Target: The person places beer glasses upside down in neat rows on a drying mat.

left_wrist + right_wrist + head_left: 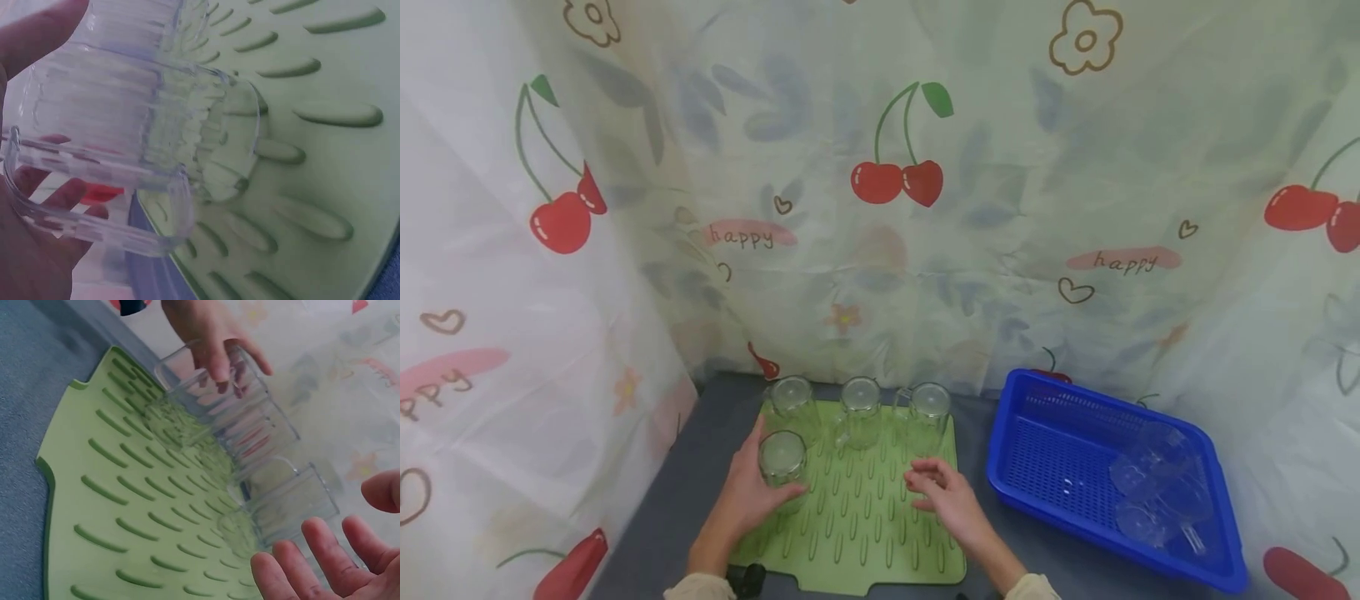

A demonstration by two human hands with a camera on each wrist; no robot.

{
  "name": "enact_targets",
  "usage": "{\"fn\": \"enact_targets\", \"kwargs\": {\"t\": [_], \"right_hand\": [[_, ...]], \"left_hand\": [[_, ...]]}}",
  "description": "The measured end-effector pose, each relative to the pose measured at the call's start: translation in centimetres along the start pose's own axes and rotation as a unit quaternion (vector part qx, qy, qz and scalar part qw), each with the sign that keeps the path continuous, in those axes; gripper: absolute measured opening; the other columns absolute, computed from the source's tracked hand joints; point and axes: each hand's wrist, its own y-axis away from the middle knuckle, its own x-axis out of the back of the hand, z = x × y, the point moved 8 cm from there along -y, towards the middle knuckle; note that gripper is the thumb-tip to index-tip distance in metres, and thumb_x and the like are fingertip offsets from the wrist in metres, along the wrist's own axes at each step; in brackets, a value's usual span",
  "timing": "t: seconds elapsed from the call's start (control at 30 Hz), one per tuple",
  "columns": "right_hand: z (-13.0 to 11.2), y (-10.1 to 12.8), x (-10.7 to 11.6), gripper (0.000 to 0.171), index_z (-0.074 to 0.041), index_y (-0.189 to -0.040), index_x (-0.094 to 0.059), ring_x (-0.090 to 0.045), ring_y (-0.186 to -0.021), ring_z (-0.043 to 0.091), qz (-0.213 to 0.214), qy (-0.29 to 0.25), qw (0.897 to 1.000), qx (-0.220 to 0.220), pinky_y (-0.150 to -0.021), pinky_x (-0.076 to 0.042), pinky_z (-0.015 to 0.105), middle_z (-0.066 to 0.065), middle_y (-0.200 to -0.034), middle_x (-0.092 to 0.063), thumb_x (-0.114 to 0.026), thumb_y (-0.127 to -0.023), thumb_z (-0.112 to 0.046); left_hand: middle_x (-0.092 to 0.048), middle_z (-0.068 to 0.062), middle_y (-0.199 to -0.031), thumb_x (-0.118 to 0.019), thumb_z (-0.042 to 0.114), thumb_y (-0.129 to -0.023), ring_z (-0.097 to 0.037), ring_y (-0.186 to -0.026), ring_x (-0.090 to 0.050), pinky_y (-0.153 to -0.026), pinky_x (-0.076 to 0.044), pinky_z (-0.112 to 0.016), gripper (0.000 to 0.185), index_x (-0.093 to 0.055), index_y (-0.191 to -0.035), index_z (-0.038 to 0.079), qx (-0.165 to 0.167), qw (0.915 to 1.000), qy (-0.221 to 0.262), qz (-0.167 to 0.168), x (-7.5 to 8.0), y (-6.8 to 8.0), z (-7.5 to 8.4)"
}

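A green ribbed drying mat (865,533) lies on the grey table. Three clear glass mugs stand upside down along its far edge: one at the left (793,403), one in the middle (860,408), one at the right (928,412). My left hand (747,492) grips a fourth clear mug (782,459), upside down on the mat in front of the left one. The left wrist view shows this ribbed mug (134,134) with its handle against my palm. My right hand (942,493) hovers open above the mat's right part, holding nothing; its fingers (325,565) are spread near the mugs.
A blue perforated basket (1075,467) stands right of the mat with several clear mugs (1157,487) lying in it. A cherry-patterned plastic curtain (895,183) encloses the table at the back and both sides. Grey tabletop (685,483) shows left of the mat.
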Motion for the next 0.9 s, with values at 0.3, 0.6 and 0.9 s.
{"fn": "enact_targets", "kwargs": {"t": [0.3,0.6,0.9], "right_hand": [[-1.3,0.4,1.6,0.04,0.0,-0.132,-0.058,-0.067,-0.116,0.03,0.033,0.008,0.999,0.034,-0.09,-0.062,0.04,0.021,-0.127,-0.068,-0.064,-0.101,-0.026],[-2.1,0.5,3.5,0.033,-0.005,-0.129,-0.059,-0.067,-0.12,0.028,0.05,0.016,0.998,0.043,-0.09,-0.062,0.036,0.016,-0.128,-0.069,-0.062,-0.102,-0.025],[-2.7,0.5,5.7,0.034,-0.009,-0.131,-0.059,-0.065,-0.123,0.028,0.064,0.015,0.997,0.037,-0.092,-0.061,0.038,0.016,-0.13,-0.068,-0.063,-0.102,-0.027]], "left_hand": [[-0.024,-0.022,-0.166,-0.091,0.052,-0.071,-0.048,-0.152,-0.023,-0.113,-0.032,-0.074,0.138,0.011,-0.163,0.038,0.01,0.9998,0.016,-0.001,-0.4,0.5,-2.2],[-0.031,-0.02,-0.162,-0.089,0.05,-0.075,-0.047,-0.151,-0.024,-0.113,-0.032,-0.074,0.121,-0.01,-0.165,0.031,0.035,0.9986,0.034,-0.022,-0.8,0.9,-4.4],[-0.039,-0.024,-0.159,-0.092,0.046,-0.071,-0.052,-0.148,-0.03,-0.113,-0.032,-0.074,0.118,-0.025,-0.162,0.013,0.004,1.0,0.007,-0.001,-1.4,1.1,-6.0]]}}
